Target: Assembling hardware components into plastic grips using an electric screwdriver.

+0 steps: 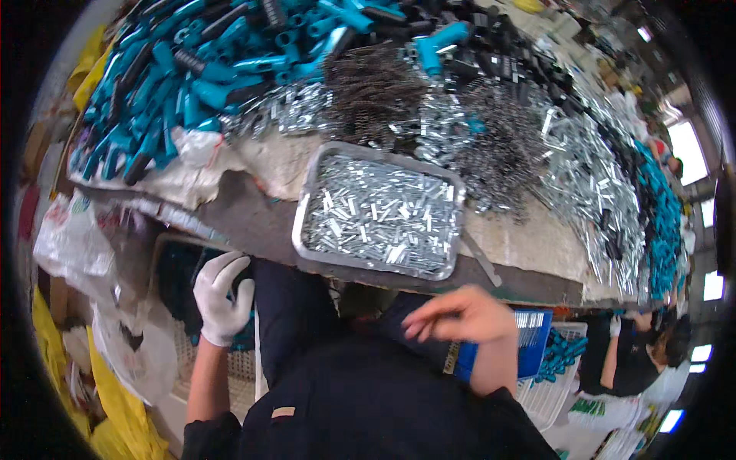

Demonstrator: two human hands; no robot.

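My left hand [221, 297], in a white glove, is over a bin at the bench's near left edge. Its fingers are curled but apart from the thumb, and I see nothing in the gap. My right hand [466, 316] is bare and slightly blurred, above my lap by the near edge. Its fingers reach leftward, with nothing visible in them. In front of both hands, a shallow metal tray [300, 222] on the bench holds many small silvery metal pieces [376, 211]. To its right, a flat metal strip [481, 259] lies at the edge.
Behind the tray are heaps of teal plastic handles [215, 84], dark springs [372, 96] and silvery metal strips [590, 192]. A bin [184, 261] stands below left; a blue box [534, 341] and a white basket [548, 402] with teal parts stand right. Another person [640, 356] works farther right.
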